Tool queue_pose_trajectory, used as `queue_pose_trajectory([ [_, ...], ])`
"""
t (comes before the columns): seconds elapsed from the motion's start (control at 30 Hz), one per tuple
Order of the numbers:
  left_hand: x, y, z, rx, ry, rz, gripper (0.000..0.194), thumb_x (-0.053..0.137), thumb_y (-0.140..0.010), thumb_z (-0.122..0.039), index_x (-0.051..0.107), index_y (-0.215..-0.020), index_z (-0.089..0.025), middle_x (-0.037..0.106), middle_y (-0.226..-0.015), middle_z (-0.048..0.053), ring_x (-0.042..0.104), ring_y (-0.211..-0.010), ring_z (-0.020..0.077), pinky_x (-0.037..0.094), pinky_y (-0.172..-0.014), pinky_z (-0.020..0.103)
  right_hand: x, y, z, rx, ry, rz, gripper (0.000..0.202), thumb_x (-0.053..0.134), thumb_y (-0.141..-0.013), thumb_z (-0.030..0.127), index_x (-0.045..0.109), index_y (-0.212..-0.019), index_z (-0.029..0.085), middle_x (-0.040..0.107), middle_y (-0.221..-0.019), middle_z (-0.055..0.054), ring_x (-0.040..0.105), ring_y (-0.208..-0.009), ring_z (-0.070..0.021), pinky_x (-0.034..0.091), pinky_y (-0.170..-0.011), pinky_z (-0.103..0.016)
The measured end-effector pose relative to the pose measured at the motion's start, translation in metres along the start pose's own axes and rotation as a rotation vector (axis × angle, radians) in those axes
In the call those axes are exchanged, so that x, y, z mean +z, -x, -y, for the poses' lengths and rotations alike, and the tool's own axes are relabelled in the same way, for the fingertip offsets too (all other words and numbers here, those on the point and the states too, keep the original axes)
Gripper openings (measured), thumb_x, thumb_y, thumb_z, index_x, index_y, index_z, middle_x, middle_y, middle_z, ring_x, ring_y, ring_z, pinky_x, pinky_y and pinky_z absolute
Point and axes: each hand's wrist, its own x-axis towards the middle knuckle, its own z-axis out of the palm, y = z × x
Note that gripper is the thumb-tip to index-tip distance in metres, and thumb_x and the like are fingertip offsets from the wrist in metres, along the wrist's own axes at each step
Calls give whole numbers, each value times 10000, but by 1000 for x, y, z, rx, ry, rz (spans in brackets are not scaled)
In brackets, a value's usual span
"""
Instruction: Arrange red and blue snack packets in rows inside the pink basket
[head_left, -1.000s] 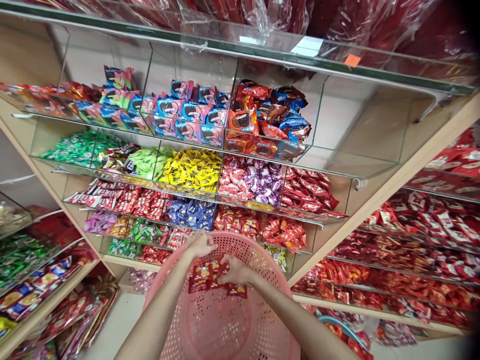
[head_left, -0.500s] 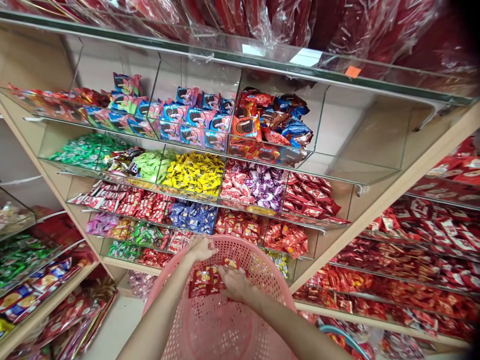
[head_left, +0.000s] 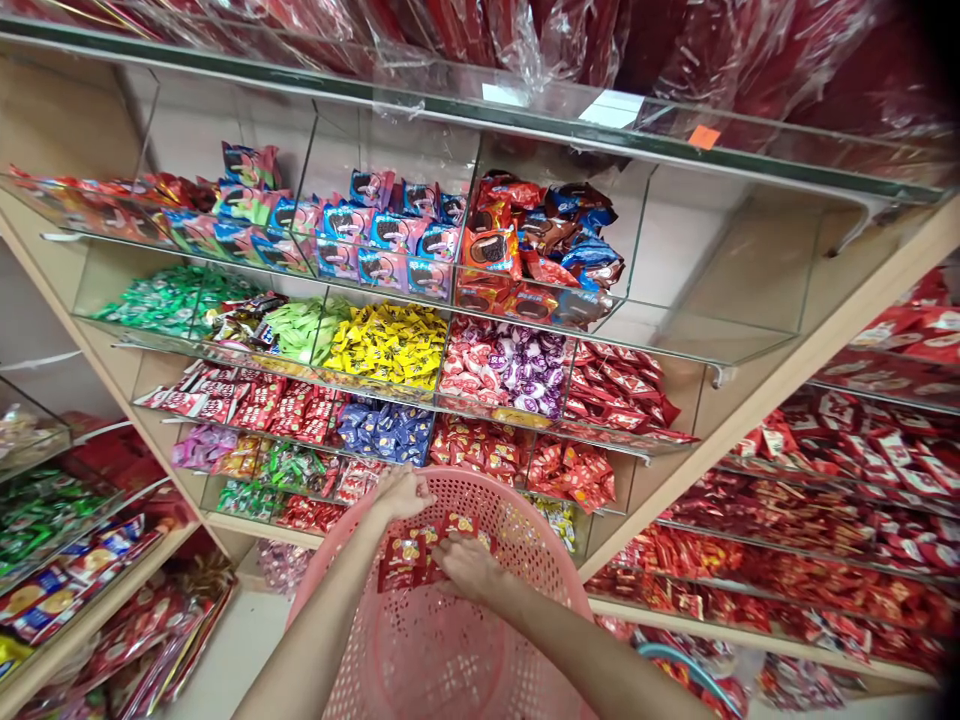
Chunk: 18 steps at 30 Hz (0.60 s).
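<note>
- Head view: glass shelving (head_left: 720, 345) of sweets fills the scene, a pink basket (head_left: 525, 515) on the near side, in front of its lower tiers.
- Basket: perforated wall, round, mouth facing the viewer; far rim close to the lowest tiers.
- Left hand (head_left: 403, 495): at the basket's far rim, left of centre; grip closed on the rim, thumb inside, other fingers partly hidden.
- Right hand (head_left: 469, 565): inside the basket, right of the left hand and nearer; fingers bent down onto small red packets (head_left: 402, 562). Cannot tell whether the grip has closed on one.
- Red packets: in the far part of the basket, yellowish pictures on the wrappers; some left of the right hand, some just beyond it, some partly covered by it.
- Shelf tier above: yellow packets (head_left: 390, 345) at centre, green sweets (head_left: 169, 300) to the left, purple-and-white sweets (head_left: 530, 370) to the right.
- Below the yellow ones: dark blue packets (head_left: 382, 430), just beyond the left hand.
- Higher tier: blue-and-pink biscuit packets (head_left: 371, 240); orange-red ones (head_left: 491, 250) to their right.
- Top shelf: red goods in clear wrap (head_left: 555, 40); small orange tag (head_left: 705, 137) on the glass edge.
- Far right: more tiers of red wrappers (head_left: 825, 440).
- Near right, low: blue rim (head_left: 690, 672) of some container.
</note>
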Motion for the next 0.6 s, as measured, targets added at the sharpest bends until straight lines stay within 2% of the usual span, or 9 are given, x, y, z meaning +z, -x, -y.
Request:
queue_pose_trajectory([
  [0.33, 2, -1, 2, 12, 0, 0, 355, 507, -682, -558, 648, -703, -233, 578, -976, 42, 460, -1024, 248, 253, -952, 431, 8, -8, 3, -27, 6, -44, 323, 563, -764, 394, 562, -1013, 189, 514, -1112, -82, 485, -1032, -232, 450, -821, -346],
  [0.5, 1, -1, 1, 17, -12, -4, 360, 500, -683, -565, 647, -701, -237, 580, -951, 42, 471, -995, 242, 273, -931, 426, 4, -4, -2, 48, 0, -121, 615, 640, -673, 463, 439, -1184, 185, 478, -1162, -119, 455, -1059, -269, 408, -871, -415],
  [0.6, 2, -1, 2, 22, -1, -11, 361, 497, -683, -565, 645, -695, -235, 581, -951, 45, 474, -990, 246, 282, -923, 429, 3, 5, -9, 103, -29, -82, 743, 685, -624, 450, 372, -1245, 189, 487, -1155, -131, 464, -1054, -279, 404, -868, -418],
])
